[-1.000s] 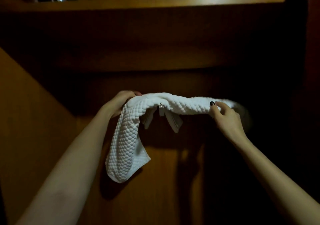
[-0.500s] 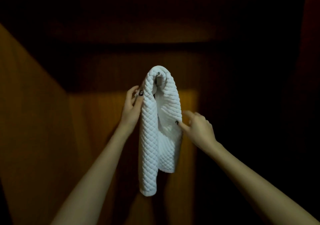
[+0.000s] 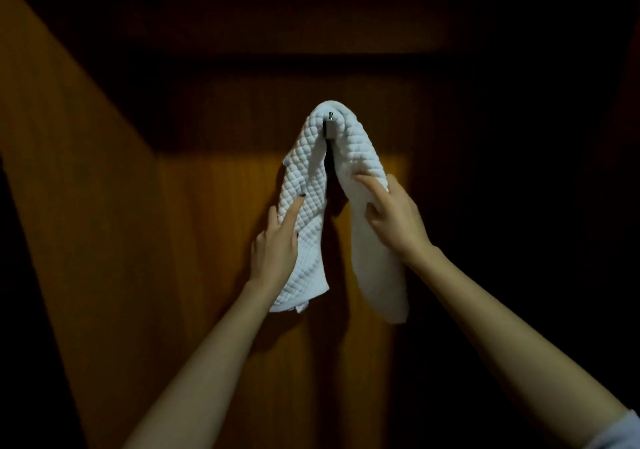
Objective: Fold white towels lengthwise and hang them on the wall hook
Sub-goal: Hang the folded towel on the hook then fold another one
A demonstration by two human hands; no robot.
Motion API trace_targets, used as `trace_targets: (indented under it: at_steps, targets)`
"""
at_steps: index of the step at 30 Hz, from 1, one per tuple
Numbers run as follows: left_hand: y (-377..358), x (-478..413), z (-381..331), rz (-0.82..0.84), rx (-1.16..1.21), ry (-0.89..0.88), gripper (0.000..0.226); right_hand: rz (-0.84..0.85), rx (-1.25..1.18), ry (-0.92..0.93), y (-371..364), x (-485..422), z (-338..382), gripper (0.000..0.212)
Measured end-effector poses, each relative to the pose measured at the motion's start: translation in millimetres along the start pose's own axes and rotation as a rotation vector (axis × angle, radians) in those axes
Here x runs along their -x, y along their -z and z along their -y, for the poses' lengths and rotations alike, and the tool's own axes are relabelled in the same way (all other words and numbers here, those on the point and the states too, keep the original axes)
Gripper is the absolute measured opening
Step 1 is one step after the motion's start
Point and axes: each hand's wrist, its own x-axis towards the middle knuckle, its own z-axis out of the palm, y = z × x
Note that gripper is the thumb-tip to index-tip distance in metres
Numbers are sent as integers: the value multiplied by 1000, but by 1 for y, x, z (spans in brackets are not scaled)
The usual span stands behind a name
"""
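In front of me I see a brown wooden wall panel (image 3: 221, 241), lit in the middle and very dark at the sides and the top. On it hangs the white quilted cotton towel (image 3: 304, 185). It lies folded over the hook, and its two halves fall down to the left and to the right, a little apart from each other. My right hand (image 3: 394, 216) grasps the right half, with the fingers curled round its edge and the forefinger on the front of it. My left hand (image 3: 277, 244) rests on the left half with the forefinger stretched along the cloth. If the other fingers grasp the edge, I cannot tell. The small metal wall hook (image 3: 330, 126) shows at the top, between the two halves.
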Motion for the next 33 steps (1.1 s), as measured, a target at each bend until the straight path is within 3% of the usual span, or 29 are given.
trace_targets:
  at_steps: [4, 7, 13, 18, 23, 27, 33]
  targets:
    - [6, -13, 3, -30, -215, 34, 86, -24, 136, 43, 15, 15, -8, 55]
    - [4, -11, -5, -11, -283, -35, 85, 36, 168, 39, 7, 28, 7, 51]
    - [9, -19, -8, 69, -28, -67, 63, 58, 100, 10, -5, 25, 18, 47]
    - [34, -71, -38, -84, 141, -238, 47, 2, 67, 78, 1, -14, 12, 48]
    - [41, -88, -39, -164, 15, -307, 32, -21, 108, 154, 5, -39, 14, 59]
    - [59, -103, -22, -231, -138, -322, 35, -128, 205, 91, 18, -54, 3, 57]
    - [102, -136, -4, -238, -297, -434, 39, -239, 223, 183, 47, -80, -16, 44]
